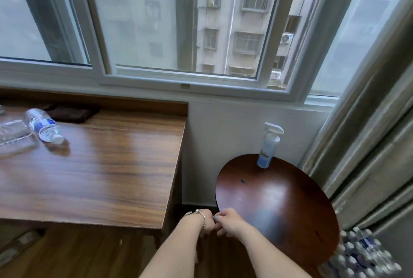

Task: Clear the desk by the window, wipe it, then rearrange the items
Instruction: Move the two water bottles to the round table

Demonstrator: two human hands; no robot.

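Observation:
The wooden desk (116,172) stands under the window at the left. On its far left lie a clear water bottle (43,126) on its side, a clear plastic package (13,134) and a dark folded cloth (71,112). Right of the desk stands a dark round table (279,206) with a white and blue spray bottle (269,146) upright at its far edge. My right hand (231,222) curls round the round table's near left edge. My left hand (206,222), a bracelet on its wrist, is beside it with fingers curled downward. Whether it holds anything is hidden.
A narrow gap separates the desk from the round table. A curtain (366,143) hangs at the right, and a pack of several water bottles (362,253) sits on the floor below it. The window sill (185,90) runs behind the desk.

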